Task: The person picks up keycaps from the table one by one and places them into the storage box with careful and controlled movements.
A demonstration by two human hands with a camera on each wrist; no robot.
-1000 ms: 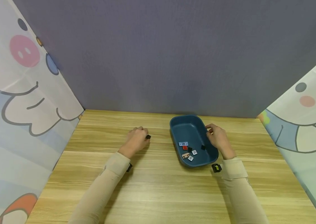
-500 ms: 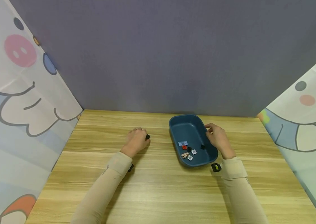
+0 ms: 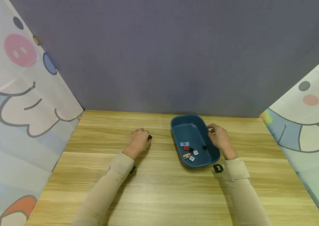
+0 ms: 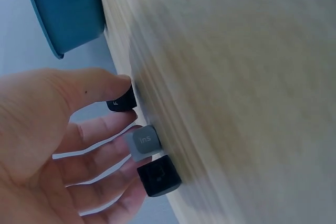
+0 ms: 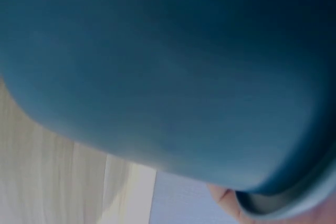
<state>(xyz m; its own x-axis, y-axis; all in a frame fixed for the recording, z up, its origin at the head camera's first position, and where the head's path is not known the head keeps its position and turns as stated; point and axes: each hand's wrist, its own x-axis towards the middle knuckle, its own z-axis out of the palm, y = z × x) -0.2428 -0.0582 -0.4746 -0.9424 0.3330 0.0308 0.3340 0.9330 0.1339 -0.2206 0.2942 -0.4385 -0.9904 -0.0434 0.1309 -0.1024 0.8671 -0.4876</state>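
My left hand point(image 3: 138, 142) is low over the table, left of a blue plastic bin point(image 3: 189, 128). Its thumb and index finger pinch a black keycap point(image 4: 124, 101) that bears a white letter F. Beside the other fingers in the left wrist view are a grey keycap point(image 4: 145, 139) marked Ins and a second black keycap point(image 4: 159, 177). My right hand point(image 3: 220, 139) grips the bin's right rim. In the right wrist view the bin's wall point(image 5: 157, 87) fills most of the picture, and only part of the fingers shows at the rim.
Inside the bin lie several small pieces, among them a red one point(image 3: 186, 148), a long pale blue one point(image 3: 184, 144), white ones point(image 3: 195, 153) and black ones point(image 3: 204, 147). A grey panel point(image 3: 159, 62) stands behind the wooden table point(image 3: 162, 194). Cartoon-printed cloths hang at both sides.
Both hands stay at nearly the same spots. The left hand's fingers shift slightly about the black keycap. The bin and its contents hold still, apart from a slight shift of the head view.
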